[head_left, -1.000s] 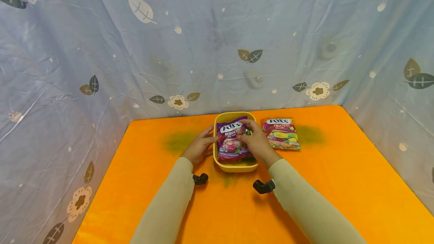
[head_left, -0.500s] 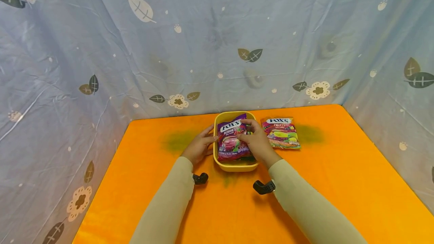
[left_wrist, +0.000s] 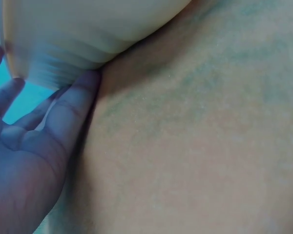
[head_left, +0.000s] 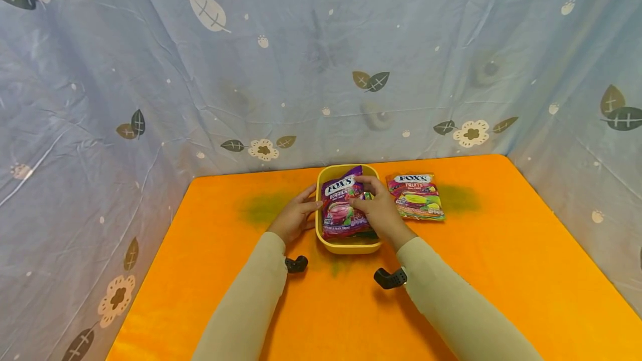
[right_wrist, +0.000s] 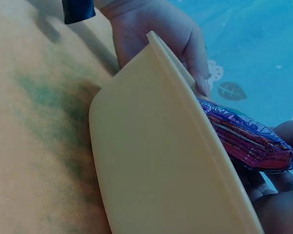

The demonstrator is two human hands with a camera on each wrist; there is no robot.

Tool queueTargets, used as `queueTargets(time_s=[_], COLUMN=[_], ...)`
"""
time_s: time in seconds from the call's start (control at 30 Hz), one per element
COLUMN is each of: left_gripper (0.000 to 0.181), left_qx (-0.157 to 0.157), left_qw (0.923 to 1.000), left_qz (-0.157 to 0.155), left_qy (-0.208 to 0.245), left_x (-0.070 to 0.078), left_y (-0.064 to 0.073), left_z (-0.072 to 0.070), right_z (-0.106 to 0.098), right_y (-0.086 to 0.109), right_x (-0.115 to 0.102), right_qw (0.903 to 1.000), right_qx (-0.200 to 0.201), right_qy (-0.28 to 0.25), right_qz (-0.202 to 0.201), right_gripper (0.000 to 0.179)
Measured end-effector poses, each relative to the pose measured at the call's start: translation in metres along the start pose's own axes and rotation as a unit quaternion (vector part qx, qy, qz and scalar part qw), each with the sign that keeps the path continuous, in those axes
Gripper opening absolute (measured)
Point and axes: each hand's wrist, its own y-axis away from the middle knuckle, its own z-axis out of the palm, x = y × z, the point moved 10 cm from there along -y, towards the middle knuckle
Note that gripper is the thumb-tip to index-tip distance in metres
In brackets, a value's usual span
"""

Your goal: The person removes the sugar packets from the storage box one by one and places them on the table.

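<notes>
A purple Fox's Berries candy bag [head_left: 341, 213] leans in a yellow plastic tub [head_left: 351, 250], its top end near the far rim. My right hand [head_left: 382, 213] grips the bag by its right side, thumb on the printed front. In the right wrist view the candy bag [right_wrist: 249, 139] pokes out past the tub's rim. My left hand [head_left: 295, 220] holds the tub's left wall, thumb over the rim. The left wrist view has the fingers [left_wrist: 71, 109] low against the outside of the tub [left_wrist: 83, 29]. Something green and shiny shows beneath the bag, mostly hidden.
Right of the tub, a red and yellow Fox's Fruits candy bag [head_left: 415, 198] lies flat on the orange tabletop [head_left: 331, 316]. Blue patterned curtains [head_left: 301, 71] enclose the table at the back and both sides. Black wrist cameras [head_left: 391, 278] sit below the hands.
The purple candy bag has turned a little counter-clockwise, its top corner shifting up and left. The right hand stays at its side, and the left hand and tub look unmoved.
</notes>
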Motion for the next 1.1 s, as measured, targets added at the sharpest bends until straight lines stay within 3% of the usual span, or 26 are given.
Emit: queueTargets(time_s=[0.63,0.83,1.1], left_gripper=[0.073,0.072,0.069], left_qx=[-0.017,-0.021,-0.023], left_qw=[0.9998,0.9996,0.9996], left_qz=[0.004,0.004,0.005], left_qy=[0.005,0.018,0.012], left_x=[0.001,0.0,-0.001], left_y=[0.001,-0.001,-0.001], left_z=[0.003,0.004,0.004], right_z=[-0.009,-0.026,-0.054], right_y=[-0.004,-0.006,-0.01], right_x=[-0.011,-0.016,-0.007], right_qw=[0.9968,0.9956,0.9908], right_qx=[0.018,0.026,0.057], right_qy=[-0.077,-0.09,-0.122], right_qz=[0.005,0.011,0.018], right_gripper=[0.058,0.058,0.06])
